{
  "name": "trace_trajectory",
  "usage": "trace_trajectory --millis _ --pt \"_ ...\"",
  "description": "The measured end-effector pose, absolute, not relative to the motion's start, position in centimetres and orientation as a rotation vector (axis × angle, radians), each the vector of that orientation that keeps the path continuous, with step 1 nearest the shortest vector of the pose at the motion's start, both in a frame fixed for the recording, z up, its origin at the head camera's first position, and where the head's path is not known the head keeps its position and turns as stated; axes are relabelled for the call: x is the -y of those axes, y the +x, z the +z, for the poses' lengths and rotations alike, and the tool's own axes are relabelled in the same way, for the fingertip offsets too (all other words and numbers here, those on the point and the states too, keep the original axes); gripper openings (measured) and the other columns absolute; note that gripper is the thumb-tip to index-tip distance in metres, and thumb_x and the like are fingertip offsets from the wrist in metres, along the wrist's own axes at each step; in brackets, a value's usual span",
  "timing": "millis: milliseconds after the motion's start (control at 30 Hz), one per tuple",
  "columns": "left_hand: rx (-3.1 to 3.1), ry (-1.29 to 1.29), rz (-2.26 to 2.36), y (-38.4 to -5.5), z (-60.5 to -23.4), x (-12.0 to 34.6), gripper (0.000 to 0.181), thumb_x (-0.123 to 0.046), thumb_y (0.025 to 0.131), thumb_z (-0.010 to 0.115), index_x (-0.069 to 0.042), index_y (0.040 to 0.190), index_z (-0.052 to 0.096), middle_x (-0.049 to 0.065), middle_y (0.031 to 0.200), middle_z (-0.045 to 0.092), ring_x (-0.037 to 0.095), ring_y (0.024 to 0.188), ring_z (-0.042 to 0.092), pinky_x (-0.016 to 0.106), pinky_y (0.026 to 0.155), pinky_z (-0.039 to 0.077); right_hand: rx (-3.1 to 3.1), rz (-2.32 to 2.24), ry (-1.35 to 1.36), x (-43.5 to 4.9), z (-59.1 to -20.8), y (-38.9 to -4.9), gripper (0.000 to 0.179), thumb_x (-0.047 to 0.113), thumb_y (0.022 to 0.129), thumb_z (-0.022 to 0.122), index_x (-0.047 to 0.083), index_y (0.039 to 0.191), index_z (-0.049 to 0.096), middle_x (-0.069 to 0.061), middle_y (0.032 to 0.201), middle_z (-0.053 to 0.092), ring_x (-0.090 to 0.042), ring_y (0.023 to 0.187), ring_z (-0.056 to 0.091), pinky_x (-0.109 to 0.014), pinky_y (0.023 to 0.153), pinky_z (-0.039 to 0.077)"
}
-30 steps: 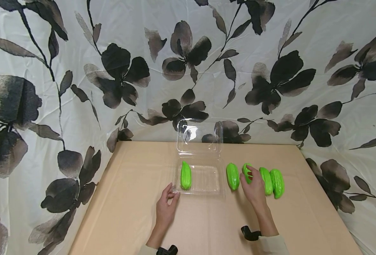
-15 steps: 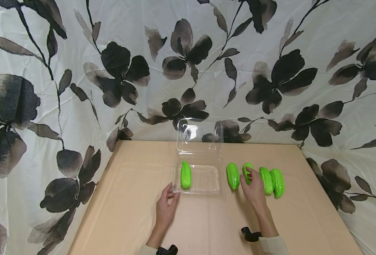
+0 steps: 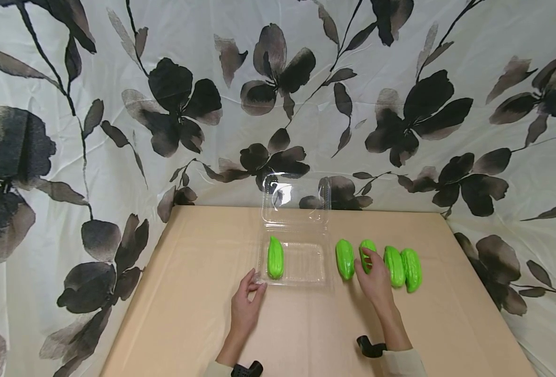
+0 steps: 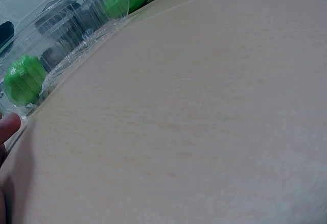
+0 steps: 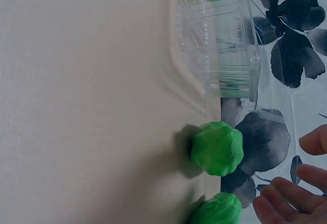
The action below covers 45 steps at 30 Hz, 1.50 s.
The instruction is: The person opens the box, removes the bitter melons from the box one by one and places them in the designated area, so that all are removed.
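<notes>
A clear plastic clamshell box (image 3: pixel 304 262) stands with its lid up, holding one bumpy green cucumber-like vegetable (image 3: pixel 275 257) along its left side. My left hand (image 3: pixel 246 306) touches the box's front left corner with thumb and fingertips; in the left wrist view a fingertip (image 4: pixel 9 127) lies against that corner. To the right of the box, my right hand (image 3: pixel 374 275) hovers over another green vegetable (image 3: pixel 366 246), partly covering it. The right wrist view shows the right fingers (image 5: pixel 291 198) spread and apart, gripping nothing.
One green vegetable (image 3: pixel 345 259) lies between the box and my right hand. Two more, a green vegetable (image 3: pixel 395 266) and its neighbour (image 3: pixel 411 269), lie side by side to the right. A flower-print cloth (image 3: pixel 334 104) hangs behind the light brown table (image 3: pixel 306 330).
The head view shifts slightly. Both hands, the box and the green vegetables otherwise stay as they were.
</notes>
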<state>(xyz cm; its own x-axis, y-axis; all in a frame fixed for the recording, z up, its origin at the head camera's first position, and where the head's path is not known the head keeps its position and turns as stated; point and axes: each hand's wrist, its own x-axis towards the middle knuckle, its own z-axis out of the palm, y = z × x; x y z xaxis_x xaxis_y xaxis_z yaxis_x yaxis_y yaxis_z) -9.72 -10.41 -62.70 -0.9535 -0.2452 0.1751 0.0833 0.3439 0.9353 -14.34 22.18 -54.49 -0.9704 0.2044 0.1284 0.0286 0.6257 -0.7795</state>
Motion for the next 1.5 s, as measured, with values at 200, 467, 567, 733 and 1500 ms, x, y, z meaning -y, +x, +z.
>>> trace_trajectory --millis 200,467,567,733,1500 --pt "2.327 0.147 -1.642 -9.8 -62.7 10.3 0.053 -0.029 0.093 0.073 -0.014 0.141 0.055 0.001 0.126 0.071 0.02 0.11 0.069 0.046 0.1 0.048 2.632 1.3 -0.196 -22.0 -54.5 -14.4 0.047 0.017 0.096 0.059 -0.001 0.138 0.053 -0.026 0.135 0.059 -0.044 0.115 0.062 -0.055 0.095 0.052" --pt "2.323 0.145 -1.638 -9.8 -62.8 10.3 0.053 -0.029 0.093 0.073 -0.014 0.141 0.056 0.001 0.125 0.072 0.019 0.108 0.069 0.045 0.099 0.049 2.614 1.322 -0.181 -21.2 -54.2 -14.7 0.048 0.017 0.095 0.062 -0.002 0.139 0.053 -0.027 0.134 0.06 -0.043 0.116 0.062 -0.054 0.097 0.052" --pt "2.321 0.144 -1.638 -9.8 -62.8 10.4 0.053 -0.028 0.093 0.073 -0.013 0.14 0.056 0.001 0.125 0.072 0.019 0.109 0.069 0.045 0.099 0.049 2.606 1.331 -0.152 -20.7 -54.0 -14.8 0.048 0.016 0.095 0.062 -0.003 0.138 0.053 -0.027 0.134 0.059 -0.042 0.116 0.061 -0.053 0.098 0.051" --pt "2.317 0.136 -1.646 -9.7 -62.7 10.3 0.053 -0.027 0.093 0.073 -0.011 0.141 0.055 0.002 0.126 0.072 0.02 0.109 0.069 0.045 0.099 0.049 2.588 1.334 -0.105 -19.6 -53.9 -14.9 0.047 0.015 0.094 0.064 -0.002 0.137 0.054 -0.026 0.131 0.06 -0.042 0.113 0.062 -0.054 0.097 0.051" --pt "2.322 0.133 -1.646 -9.7 -62.5 10.4 0.053 -0.029 0.093 0.072 -0.013 0.141 0.055 0.002 0.127 0.071 0.02 0.109 0.069 0.046 0.1 0.048 2.564 1.382 0.012 -15.3 -53.6 -15.2 0.049 0.017 0.092 0.066 0.0 0.136 0.055 -0.023 0.127 0.062 -0.042 0.111 0.064 -0.053 0.095 0.053"
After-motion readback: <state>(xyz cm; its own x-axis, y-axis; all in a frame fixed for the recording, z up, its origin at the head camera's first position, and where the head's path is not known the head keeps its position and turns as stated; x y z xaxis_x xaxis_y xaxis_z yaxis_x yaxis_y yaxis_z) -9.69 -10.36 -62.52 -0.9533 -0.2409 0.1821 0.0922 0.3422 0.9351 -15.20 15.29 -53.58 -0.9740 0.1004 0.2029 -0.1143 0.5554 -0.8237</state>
